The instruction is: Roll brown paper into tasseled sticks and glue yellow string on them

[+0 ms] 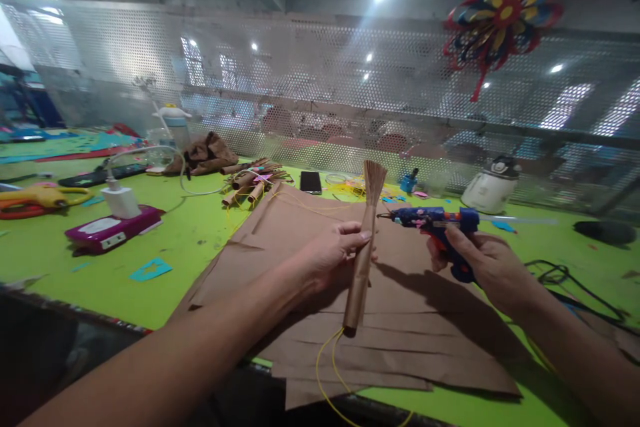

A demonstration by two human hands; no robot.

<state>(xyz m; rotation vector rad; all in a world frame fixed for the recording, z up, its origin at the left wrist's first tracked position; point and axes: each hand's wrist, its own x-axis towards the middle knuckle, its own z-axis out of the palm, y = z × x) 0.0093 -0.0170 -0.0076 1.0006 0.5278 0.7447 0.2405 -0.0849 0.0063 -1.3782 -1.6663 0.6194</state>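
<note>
My left hand [334, 252] is closed round a rolled brown paper tube [362, 260] held upright, its top end cut into a fanned fringe. A yellow wire [327, 373] trails out of the tube's bottom end. My right hand [487, 260] grips a blue hot glue gun [440, 223] by its handle, a finger on the trigger. The gun's nozzle points left, almost touching the tube just below the fringe. Both hands hover over brown paper sheets [400, 333] spread on the green table [165, 253].
A bundle of finished paper rolls [250, 183] and a phone [311, 181] lie farther back. At left sit a white charger on a magenta box [113, 227] and a yellow tool [45, 197]. A white pot [491, 190] stands at right; black cable [565, 277] trails nearby. Perforated mesh screen behind.
</note>
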